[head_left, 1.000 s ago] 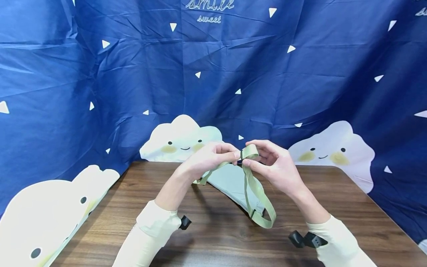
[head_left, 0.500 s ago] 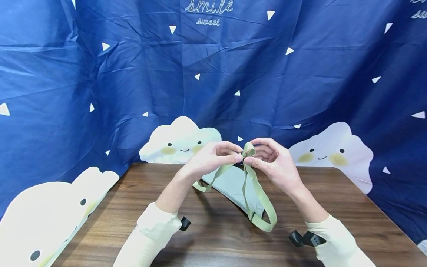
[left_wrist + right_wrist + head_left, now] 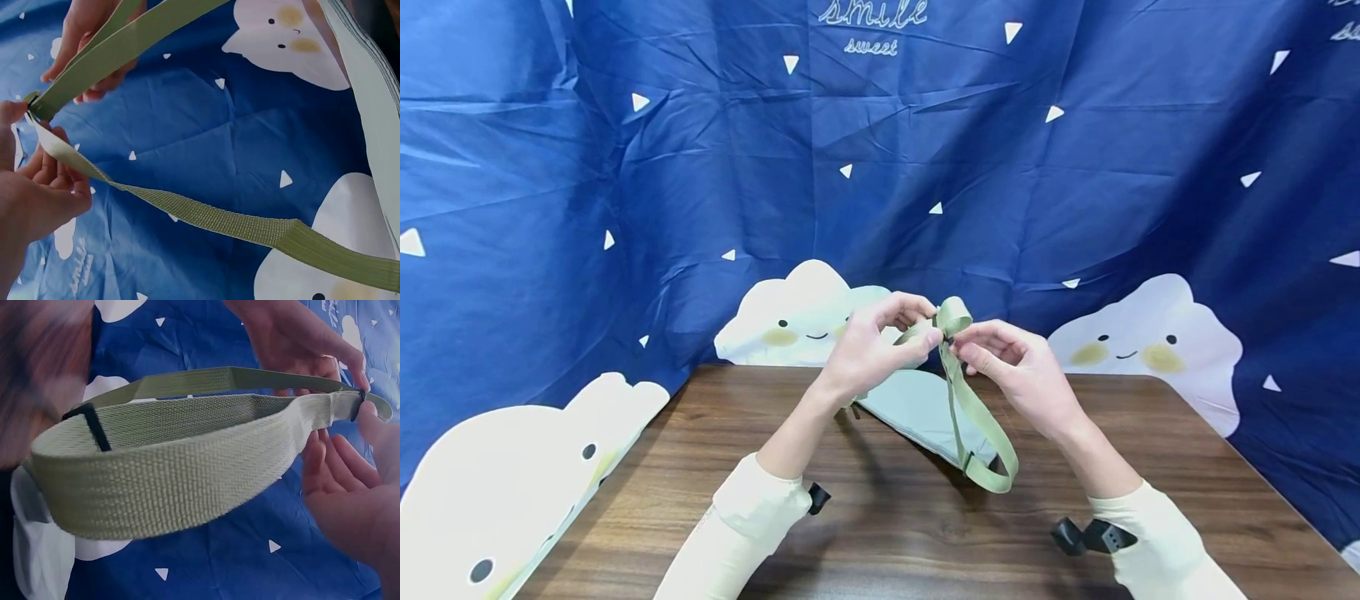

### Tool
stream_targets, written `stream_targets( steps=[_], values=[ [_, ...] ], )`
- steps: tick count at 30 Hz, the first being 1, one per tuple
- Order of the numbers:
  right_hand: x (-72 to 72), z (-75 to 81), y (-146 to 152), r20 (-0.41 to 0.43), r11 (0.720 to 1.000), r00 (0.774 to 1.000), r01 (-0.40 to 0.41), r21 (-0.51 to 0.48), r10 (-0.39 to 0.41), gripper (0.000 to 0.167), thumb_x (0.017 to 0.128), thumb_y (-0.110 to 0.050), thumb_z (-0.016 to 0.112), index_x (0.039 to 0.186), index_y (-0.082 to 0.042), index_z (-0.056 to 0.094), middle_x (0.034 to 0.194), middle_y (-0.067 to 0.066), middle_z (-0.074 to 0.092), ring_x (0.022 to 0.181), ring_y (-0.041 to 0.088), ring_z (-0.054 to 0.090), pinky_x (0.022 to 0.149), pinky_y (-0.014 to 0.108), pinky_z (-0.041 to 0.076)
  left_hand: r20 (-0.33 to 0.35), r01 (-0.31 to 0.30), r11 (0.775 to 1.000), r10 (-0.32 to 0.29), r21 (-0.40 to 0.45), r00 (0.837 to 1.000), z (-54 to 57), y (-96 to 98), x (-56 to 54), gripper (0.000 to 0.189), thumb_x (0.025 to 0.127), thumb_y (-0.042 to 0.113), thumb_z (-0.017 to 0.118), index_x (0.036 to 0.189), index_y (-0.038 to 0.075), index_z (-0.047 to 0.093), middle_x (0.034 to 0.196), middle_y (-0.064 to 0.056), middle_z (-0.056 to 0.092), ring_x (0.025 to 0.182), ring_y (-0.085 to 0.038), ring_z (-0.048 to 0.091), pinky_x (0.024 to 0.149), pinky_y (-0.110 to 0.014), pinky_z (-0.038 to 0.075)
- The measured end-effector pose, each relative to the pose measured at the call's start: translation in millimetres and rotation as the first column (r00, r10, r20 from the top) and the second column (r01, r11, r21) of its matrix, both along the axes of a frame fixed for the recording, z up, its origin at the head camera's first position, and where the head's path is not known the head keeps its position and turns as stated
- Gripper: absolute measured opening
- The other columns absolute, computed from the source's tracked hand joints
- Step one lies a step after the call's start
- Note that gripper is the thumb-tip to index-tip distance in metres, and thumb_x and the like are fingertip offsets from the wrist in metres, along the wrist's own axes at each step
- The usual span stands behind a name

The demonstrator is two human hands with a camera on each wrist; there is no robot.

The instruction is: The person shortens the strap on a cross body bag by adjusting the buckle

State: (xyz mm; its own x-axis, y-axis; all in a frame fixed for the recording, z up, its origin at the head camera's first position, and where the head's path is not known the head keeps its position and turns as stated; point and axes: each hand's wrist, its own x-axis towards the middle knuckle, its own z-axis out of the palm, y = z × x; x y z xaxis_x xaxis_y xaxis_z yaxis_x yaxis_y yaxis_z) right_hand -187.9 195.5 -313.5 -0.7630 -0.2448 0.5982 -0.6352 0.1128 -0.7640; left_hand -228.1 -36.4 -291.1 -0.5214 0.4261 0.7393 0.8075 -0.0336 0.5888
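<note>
A pale grey-green zippered bag (image 3: 917, 408) is on the table, with its green webbing strap (image 3: 988, 433) raised off it. My left hand (image 3: 868, 350) pinches the strap by a small dark slider buckle (image 3: 358, 406), under a short loop of webbing (image 3: 955, 314). My right hand (image 3: 1026, 371) holds the strap on the other side of that buckle, its thumb near the buckle in the right wrist view. Lower down, a second black slider (image 3: 97, 427) sits on the hanging loop. In the left wrist view the strap (image 3: 219, 219) runs twisted toward the bag (image 3: 369, 125).
The brown wooden table (image 3: 880, 533) reaches back to a blue curtain (image 3: 925, 150) printed with white triangles and smiling clouds. Cloth also hangs along the table's left and right sides. Small black wrist cameras (image 3: 1093, 537) sit on both sleeves.
My left hand has moved up slightly, and the webbing loop at the buckle now stands higher and wider. The right fingers have shifted just below it. The bag stays put.
</note>
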Motion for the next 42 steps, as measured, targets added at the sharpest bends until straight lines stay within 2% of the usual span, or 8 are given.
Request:
stream_targets(
  steps=[3,6,13,31,33,36,39,42],
  values=[
    [1.4,0.3,0,0.054,0.999,0.999,0.004,0.034,-0.006,0.022,0.097,-0.011,0.072,0.118,-0.003,0.070,0.098,0.010,0.072,0.080,0.023,0.063,0.071,0.027,0.052,-0.013,0.000,1.000,0.000,0.013,1.000,1.0,-2.5,-0.7,0.023,0.092,0.021,0.075,0.111,0.010,0.070,0.091,0.001,0.069,0.089,-0.019,0.061,0.084,-0.038,0.049],
    [2.2,0.3,0,0.129,0.995,0.987,-0.087,-0.058,0.094,0.024,0.096,-0.005,0.071,0.119,-0.001,0.068,0.099,0.008,0.072,0.081,0.019,0.062,0.071,0.027,0.051,-0.028,0.012,1.000,-0.012,0.006,1.000,2.0,-3.6,-1.6,0.024,0.093,0.021,0.074,0.114,0.010,0.070,0.093,0.001,0.069,0.090,-0.018,0.062,0.086,-0.041,0.049],
    [1.8,0.3,1,0.201,0.910,0.911,-0.296,-0.289,0.360,0.022,0.096,0.009,0.062,0.115,0.001,0.068,0.096,0.007,0.071,0.080,0.015,0.064,0.070,0.025,0.054,-0.023,0.032,0.999,-0.031,0.037,0.999,3.8,-4.5,-1.9,0.022,0.095,0.021,0.070,0.115,0.011,0.069,0.091,0.001,0.069,0.086,-0.020,0.062,0.079,-0.038,0.048],
    [-7.5,-6.6,9,0.279,0.883,0.839,-0.426,-0.198,0.468,0.018,0.096,0.009,0.060,0.111,0.001,0.064,0.091,0.006,0.066,0.077,0.014,0.061,0.066,0.025,0.052,-0.038,0.045,0.955,-0.036,0.293,0.999,6.6,-8.6,-8.7,0.028,0.097,0.018,0.066,0.113,-0.005,0.065,0.092,-0.004,0.064,0.077,-0.019,0.054,0.067,-0.027,0.042],
    [-9.7,-7.8,11,0.279,0.892,0.848,-0.414,-0.180,0.450,0.017,0.096,0.008,0.060,0.111,0.001,0.063,0.093,0.006,0.065,0.078,0.015,0.060,0.067,0.025,0.051,-0.029,0.039,0.954,-0.032,0.297,0.999,6.4,-8.6,-8.5,0.026,0.097,0.015,0.065,0.114,-0.005,0.065,0.090,-0.003,0.064,0.074,-0.018,0.052,0.066,-0.026,0.041],
    [-11.1,-7.8,11,0.253,0.934,0.899,-0.338,-0.117,0.357,0.020,0.098,0.003,0.063,0.118,0.001,0.062,0.102,0.010,0.067,0.085,0.018,0.061,0.072,0.027,0.051,-0.023,0.028,0.963,-0.023,0.267,0.999,5.5,-7.3,-7.4,0.020,0.098,0.009,0.065,0.115,-0.003,0.066,0.090,-0.003,0.064,0.074,-0.017,0.052,0.065,-0.026,0.041],
    [-8.2,-5.3,6,0.179,0.977,0.961,-0.208,-0.043,0.212,0.032,0.099,-0.006,0.066,0.130,-0.001,0.059,0.117,0.014,0.066,0.102,0.023,0.063,0.084,0.030,0.052,-0.050,-0.010,0.983,0.019,0.184,0.999,4.3,-3.2,-5.1,0.018,0.098,0.009,0.067,0.115,0.002,0.069,0.092,-0.001,0.067,0.076,-0.017,0.054,0.067,-0.028,0.042],
    [-1.3,-0.7,-3,0.077,0.993,0.990,-0.119,-0.021,0.120,0.041,0.098,-0.007,0.069,0.137,-0.002,0.056,0.126,0.019,0.063,0.116,0.030,0.061,0.095,0.033,0.049,-0.097,-0.048,0.994,0.057,0.094,0.994,3.5,2.8,-1.4,0.019,0.099,0.016,0.069,0.116,0.008,0.070,0.095,0.003,0.069,0.078,-0.016,0.056,0.070,-0.031,0.045]
  ],
)
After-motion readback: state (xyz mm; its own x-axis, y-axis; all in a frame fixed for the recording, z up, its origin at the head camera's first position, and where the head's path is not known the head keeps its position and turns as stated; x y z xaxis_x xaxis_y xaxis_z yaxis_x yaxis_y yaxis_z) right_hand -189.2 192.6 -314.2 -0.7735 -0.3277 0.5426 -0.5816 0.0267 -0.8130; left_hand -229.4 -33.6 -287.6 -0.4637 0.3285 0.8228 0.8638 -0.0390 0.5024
